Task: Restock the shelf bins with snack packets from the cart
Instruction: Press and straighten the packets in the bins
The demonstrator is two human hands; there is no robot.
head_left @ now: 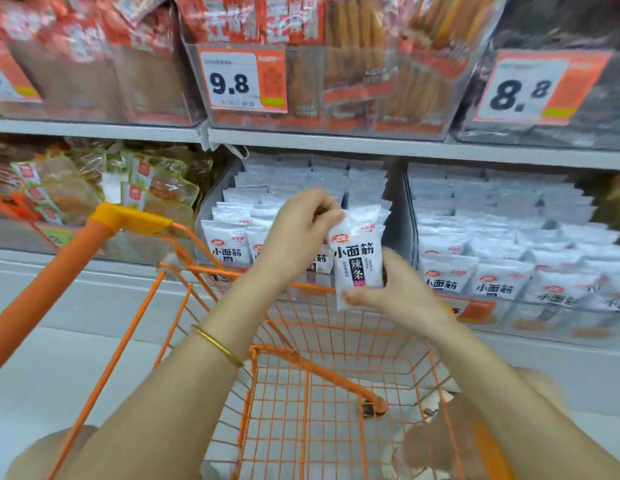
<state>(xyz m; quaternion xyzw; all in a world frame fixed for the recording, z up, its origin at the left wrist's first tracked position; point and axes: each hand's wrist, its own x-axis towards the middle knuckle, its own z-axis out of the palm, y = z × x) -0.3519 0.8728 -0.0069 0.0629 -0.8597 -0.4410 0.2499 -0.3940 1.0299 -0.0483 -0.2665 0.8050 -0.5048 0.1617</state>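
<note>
The white snack packet point(358, 261) stands upright in the air between my two hands, over the front rim of the orange wire cart point(211, 270) and just before the shelf bin point(215, 188) packed with rows of the same white packets. My left hand point(298, 233) has its fingers point(322, 202) curled and pinching the packet's top edge; my right hand point(402, 292) cups the bottom, thumb point(357, 296) pressed across the lower front, the other fingers hidden behind. A gold bangle point(218, 344) sits on my left forearm. To the right, a second bin point(405, 209) holds more white packets. On the shelf above, bins of red and brown snacks carry price tags reading 9.8 point(242, 81) and 8.8 point(540, 88).
</note>
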